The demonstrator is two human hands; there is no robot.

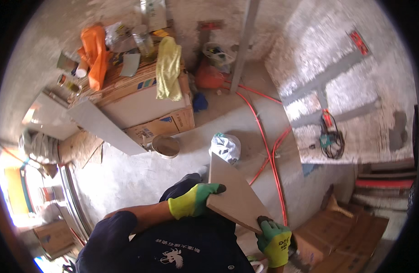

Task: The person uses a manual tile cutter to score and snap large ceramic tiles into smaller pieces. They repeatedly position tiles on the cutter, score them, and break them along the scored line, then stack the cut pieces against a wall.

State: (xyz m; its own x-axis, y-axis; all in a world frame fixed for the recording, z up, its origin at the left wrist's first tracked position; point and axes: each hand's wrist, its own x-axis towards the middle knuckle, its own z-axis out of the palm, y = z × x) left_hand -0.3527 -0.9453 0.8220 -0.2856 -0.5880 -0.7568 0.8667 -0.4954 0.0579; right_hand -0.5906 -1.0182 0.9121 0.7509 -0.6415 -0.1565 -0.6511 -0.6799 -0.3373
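Between my two gloved hands, close to my body, is a flat tile piece (235, 194) with a grey-beige face; it narrows to a point at its far end. My left hand (197, 199), in a yellow-green glove, grips the tile's left edge with the dark-tipped thumb on top. At the near right corner my right hand (272, 239), gloved alike, holds the tile with its fingers wrapped underneath out of sight. Just beyond the tile's tip a white plastic bag (226, 147) sits on the concrete floor.
Red conduits (273, 160) run along the floor to my right. A bucket (165, 146) stands ahead, beside a leaning grey slab (105, 128). Stacked tile boxes (161, 124) carry a yellow cloth (169, 68) and an orange bag (95, 54). Cardboard boxes (336, 235) lie at right; a teal power tool (327, 140) hangs by the wall.
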